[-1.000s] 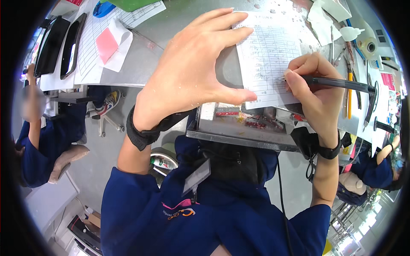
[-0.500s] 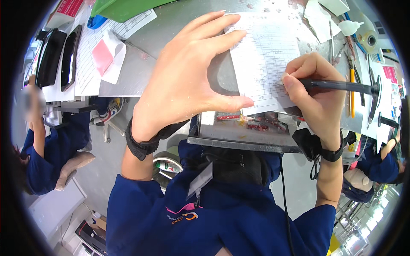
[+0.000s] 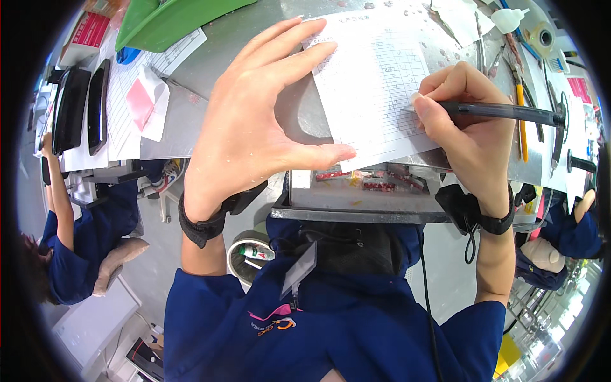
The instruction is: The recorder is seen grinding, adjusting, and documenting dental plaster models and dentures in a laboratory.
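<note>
A white printed form (image 3: pixel 366 89) with ruled rows and handwriting lies on the grey metal bench (image 3: pixel 293 121), its near edge reaching the bench's front. My left hand (image 3: pixel 254 121) rests spread at its left side, fingertips on the upper left edge and thumb by the lower left corner. Pinched in my right hand (image 3: pixel 468 121) is a dark pen (image 3: pixel 509 112), its tip on the right part of the form's rows. Black straps circle both wrists.
Under the bench edge, an open drawer (image 3: pixel 356 215) holds small red pieces. A green tray (image 3: pixel 159 25) and a pink sheet (image 3: pixel 139 105) lie to the left; a yellow-handled tool (image 3: pixel 522 121) and a tape roll (image 3: pixel 544 37) to the right. A bin (image 3: pixel 238 258) stands below. Other people sit on both sides.
The form and my left hand appear further left in the picture, and the form sits more tilted. My right hand still grips the pen on the form, slightly higher in view.
</note>
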### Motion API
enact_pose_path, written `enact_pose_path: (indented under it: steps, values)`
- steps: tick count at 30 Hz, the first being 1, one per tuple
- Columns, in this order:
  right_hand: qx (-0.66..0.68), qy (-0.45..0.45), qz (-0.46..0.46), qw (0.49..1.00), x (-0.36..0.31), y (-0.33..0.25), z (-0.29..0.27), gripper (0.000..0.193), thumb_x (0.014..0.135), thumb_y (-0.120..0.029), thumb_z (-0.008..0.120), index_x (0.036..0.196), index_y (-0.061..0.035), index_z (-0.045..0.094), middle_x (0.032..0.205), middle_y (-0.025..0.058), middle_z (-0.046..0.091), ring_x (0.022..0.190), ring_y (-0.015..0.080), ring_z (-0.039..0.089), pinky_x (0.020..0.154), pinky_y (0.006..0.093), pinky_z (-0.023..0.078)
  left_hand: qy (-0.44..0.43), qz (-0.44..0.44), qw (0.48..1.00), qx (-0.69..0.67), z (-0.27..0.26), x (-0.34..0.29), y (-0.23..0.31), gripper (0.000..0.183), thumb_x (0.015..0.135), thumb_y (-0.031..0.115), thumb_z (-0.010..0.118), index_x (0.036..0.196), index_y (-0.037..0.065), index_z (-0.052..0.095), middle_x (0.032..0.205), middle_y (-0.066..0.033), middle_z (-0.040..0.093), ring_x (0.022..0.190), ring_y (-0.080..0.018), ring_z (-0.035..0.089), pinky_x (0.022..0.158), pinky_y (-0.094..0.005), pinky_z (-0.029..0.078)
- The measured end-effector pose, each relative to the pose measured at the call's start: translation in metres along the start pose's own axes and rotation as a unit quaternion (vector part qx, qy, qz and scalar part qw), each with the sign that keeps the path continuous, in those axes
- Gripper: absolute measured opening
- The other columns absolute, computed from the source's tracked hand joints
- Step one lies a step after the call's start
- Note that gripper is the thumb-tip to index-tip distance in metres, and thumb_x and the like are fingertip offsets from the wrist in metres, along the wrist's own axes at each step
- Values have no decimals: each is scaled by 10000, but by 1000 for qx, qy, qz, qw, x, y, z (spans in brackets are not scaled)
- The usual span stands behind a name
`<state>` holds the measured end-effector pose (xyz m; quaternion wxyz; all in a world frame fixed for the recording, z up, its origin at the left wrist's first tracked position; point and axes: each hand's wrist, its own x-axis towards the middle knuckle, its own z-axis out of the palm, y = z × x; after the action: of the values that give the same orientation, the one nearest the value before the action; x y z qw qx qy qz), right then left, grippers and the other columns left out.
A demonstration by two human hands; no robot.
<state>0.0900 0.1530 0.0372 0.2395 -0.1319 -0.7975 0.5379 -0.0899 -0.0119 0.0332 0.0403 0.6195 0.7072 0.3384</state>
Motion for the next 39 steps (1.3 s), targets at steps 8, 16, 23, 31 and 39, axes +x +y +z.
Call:
enact_pose_path:
  steps: [8, 16, 23, 31, 39]
  values:
    - [-23, -13, -15, 1000, 0, -3, 0, 93, 776, 33, 617, 733, 18, 535, 791, 57, 588, 637, 61, 483, 572, 201, 378, -4, 5, 1000, 4, 0, -1, -1, 801, 482, 261, 854, 1201, 13, 601, 1342, -163, 507, 1307, -321, 402, 1051, -396, 344]
    - [-12, 3, -4, 1000, 1, -1, -2, 94, 775, 40, 611, 734, 15, 531, 782, 58, 586, 631, 57, 486, 566, 197, 377, -7, 4, 1000, -2, 0, 0, 0, 807, 491, 267, 857, 1213, 19, 596, 1352, -164, 497, 1311, -321, 396, 1055, -396, 341]
    - [25, 26, 22, 999, -3, -1, -9, 111, 805, -13, 651, 767, -2, 547, 759, 26, 597, 676, 39, 517, 606, 176, 414, -8, -1, 1000, -6, 0, 0, 0, 803, 491, 257, 851, 1213, 18, 594, 1354, -162, 495, 1315, -323, 390, 1056, -398, 337]
    - [-26, 31, 11, 999, -3, 1, -8, 118, 795, -16, 656, 760, -4, 543, 761, 19, 600, 670, 39, 512, 602, 179, 413, -20, -3, 1000, 11, -2, 0, 2, 802, 487, 243, 839, 1217, 21, 592, 1356, -158, 495, 1316, -320, 390, 1055, -398, 335]
    - [26, 33, -18, 999, -7, 0, -19, 83, 794, -4, 642, 784, 2, 561, 766, 28, 605, 646, 49, 529, 568, 194, 427, -34, 2, 999, 8, -7, 8, 6, 806, 516, 231, 834, 1246, 21, 562, 1371, -169, 474, 1307, -306, 405, 1059, -383, 328]
